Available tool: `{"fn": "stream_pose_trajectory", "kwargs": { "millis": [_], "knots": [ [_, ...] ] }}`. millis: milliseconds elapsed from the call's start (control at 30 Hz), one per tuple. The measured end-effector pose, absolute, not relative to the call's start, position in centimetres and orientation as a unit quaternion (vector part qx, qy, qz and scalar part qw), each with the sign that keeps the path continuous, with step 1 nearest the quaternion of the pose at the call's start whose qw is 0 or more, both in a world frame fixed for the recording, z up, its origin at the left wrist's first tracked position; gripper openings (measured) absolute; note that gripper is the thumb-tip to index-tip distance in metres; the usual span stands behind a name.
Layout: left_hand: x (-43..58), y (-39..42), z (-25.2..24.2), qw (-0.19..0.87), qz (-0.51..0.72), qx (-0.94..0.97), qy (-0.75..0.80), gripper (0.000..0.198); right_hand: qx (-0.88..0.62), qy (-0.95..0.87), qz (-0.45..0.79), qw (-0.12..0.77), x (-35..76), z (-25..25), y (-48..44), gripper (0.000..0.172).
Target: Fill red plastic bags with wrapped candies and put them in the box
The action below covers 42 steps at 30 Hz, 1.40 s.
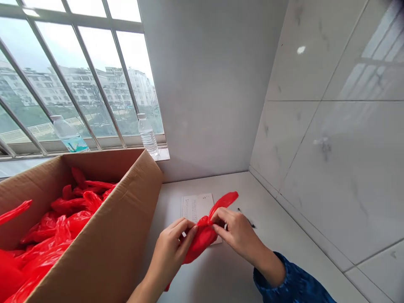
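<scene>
"What do the hands have?"

"The left hand (170,248) and right hand (236,233) both grip a red plastic bag (202,235), fingers closed on its gathered middle, one loose end rising past the right hand."

"What's beneath the grip?"

"A printed sheet of paper (197,208), partly covered by the bag, with a dark pen (248,221) just beyond the right hand."

"And left of the grip?"

"A cardboard box (139,181) holding more red bags (72,214), and past it, a plastic water bottle (147,134) and another bottle (67,134) by the window."

Nothing can be read; the paper sheet (196,207) bears only tiny print.
</scene>
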<state>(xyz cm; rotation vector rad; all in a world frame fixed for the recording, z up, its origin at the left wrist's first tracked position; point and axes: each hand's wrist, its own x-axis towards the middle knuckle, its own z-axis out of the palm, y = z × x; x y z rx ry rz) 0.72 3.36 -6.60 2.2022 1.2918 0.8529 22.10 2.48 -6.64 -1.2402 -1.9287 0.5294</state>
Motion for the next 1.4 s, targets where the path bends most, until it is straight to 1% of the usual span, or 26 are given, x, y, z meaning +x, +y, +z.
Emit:
{"fn": "stream_pose_trajectory", "kwargs": {
  "millis": [67,200,300,400,500,600,667,733,767,800,900,967,1067,1167,1233,1300,1367,1400],
  "knots": [
    [0.0,3.8,-7.0,0.198,0.308,0.791,0.49,0.036,-0.48,-0.755,0.207,0.397,22.4,-6.8,3.1,0.017],
    [-1.5,4.2,-7.8,0.187,0.31,0.771,0.524,0.04,-0.506,-0.732,0.211,0.406,24.3,-6.8,3.7,0.018],
    [-2.1,4.4,-8.1,0.18,0.286,0.749,0.57,0.042,-0.535,-0.727,0.22,0.371,26.0,-6.8,3.7,0.019],
    [-1.7,4.3,-8.2,0.139,0.242,0.741,0.61,0.034,-0.533,-0.75,0.233,0.314,26.4,-7.1,3.6,0.018],
    [-0.3,3.8,-7.9,0.105,0.252,0.767,0.58,0.024,-0.527,-0.76,0.258,0.279,25.6,-7.5,3.5,0.015],
    [1.2,3.4,-7.4,0.078,0.231,0.84,0.485,0.028,-0.526,-0.759,0.276,0.265,24.7,-7.7,3.4,0.011],
    [2.1,3.4,-7.2,0.069,0.179,0.872,0.451,0.031,-0.522,-0.758,0.283,0.27,24.2,-7.5,3.2,0.01],
    [2.7,3.8,-6.9,0.075,0.145,0.873,0.46,0.026,-0.513,-0.757,0.294,0.278,23.8,-7.1,3.0,0.01],
    [3.0,4.1,-6.8,0.083,0.142,0.867,0.47,0.023,-0.511,-0.755,0.298,0.282,23.6,-6.9,3.0,0.014],
    [3.1,4.3,-6.7,0.092,0.148,0.861,0.478,0.019,-0.512,-0.754,0.296,0.287,23.4,-6.8,2.9,0.017],
    [3.1,4.9,-6.5,0.107,0.188,0.851,0.478,0.015,-0.525,-0.749,0.264,0.305,23.1,-6.7,3.1,0.013],
    [2.7,5.0,-6.4,0.108,0.216,0.845,0.476,0.016,-0.527,-0.746,0.249,0.322,23.3,-6.8,3.4,0.015],
    [1.4,5.1,-6.5,0.113,0.269,0.82,0.493,0.021,-0.536,-0.723,0.247,0.359,24.4,-6.9,3.9,0.016],
    [0.2,5.1,-6.4,0.127,0.338,0.761,0.539,0.025,-0.58,-0.666,0.241,0.401,25.8,-6.8,4.2,0.016],
    [-0.1,5.1,-6.3,0.134,0.357,0.732,0.565,0.025,-0.604,-0.632,0.244,0.421,26.3,-6.5,4.1,0.018],
    [0.1,4.9,-6.2,0.119,0.343,0.739,0.568,0.028,-0.607,-0.621,0.251,0.428,26.1,-6.4,3.9,0.014],
    [0.7,4.6,-6.1,0.095,0.305,0.777,0.542,0.035,-0.595,-0.632,0.258,0.424,25.4,-6.3,3.6,0.003],
    [1.0,4.4,-6.1,0.085,0.284,0.798,0.525,0.041,-0.589,-0.641,0.26,0.418,24.8,-6.3,3.4,0.008]
  ]
}}
